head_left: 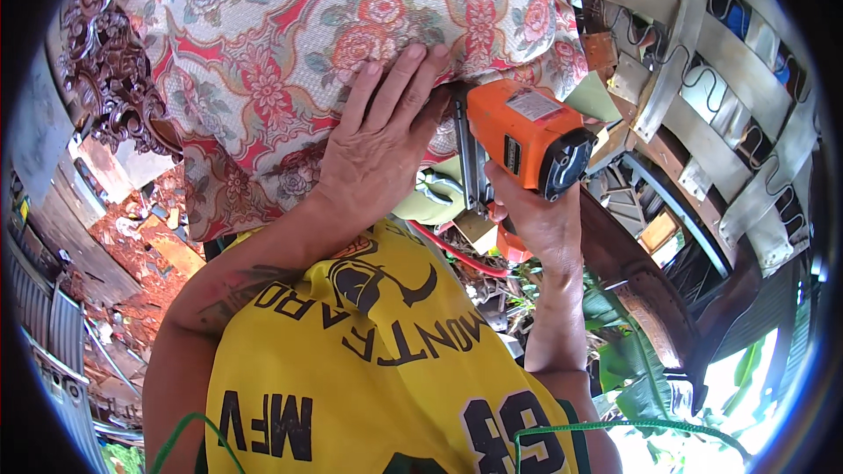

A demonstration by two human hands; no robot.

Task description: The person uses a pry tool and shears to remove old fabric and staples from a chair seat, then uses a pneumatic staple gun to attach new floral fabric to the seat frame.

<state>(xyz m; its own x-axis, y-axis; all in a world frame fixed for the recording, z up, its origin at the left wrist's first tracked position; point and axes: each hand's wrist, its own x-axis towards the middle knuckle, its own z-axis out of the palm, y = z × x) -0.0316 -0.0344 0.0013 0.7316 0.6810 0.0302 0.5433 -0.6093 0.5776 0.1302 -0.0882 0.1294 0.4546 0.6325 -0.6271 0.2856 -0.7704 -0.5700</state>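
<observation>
My left hand [377, 145] lies on red-and-white floral upholstery fabric [268, 83], its fingers stretched out over the cloth just left of an orange pneumatic staple gun [514, 136]. My right hand [536, 224] is wrapped round that tool's handle, below the orange body. The gun's black nose reaches up to the fabric's lower edge, beside my left fingertips; the exact contact is hidden. A red hose [452, 250] shows below the gun. Behind the tool is a pale olive backing [417, 206], with a grey metal object on it that I cannot make out clearly.
Dark carved wood [110, 70] borders the fabric at upper left. A bare frame with webbing straps and springs [702, 79] fills the right. Scraps and boards lie over reddish ground [149, 254] at left. Green leaves [637, 369] show at lower right; a green cord crosses the bottom.
</observation>
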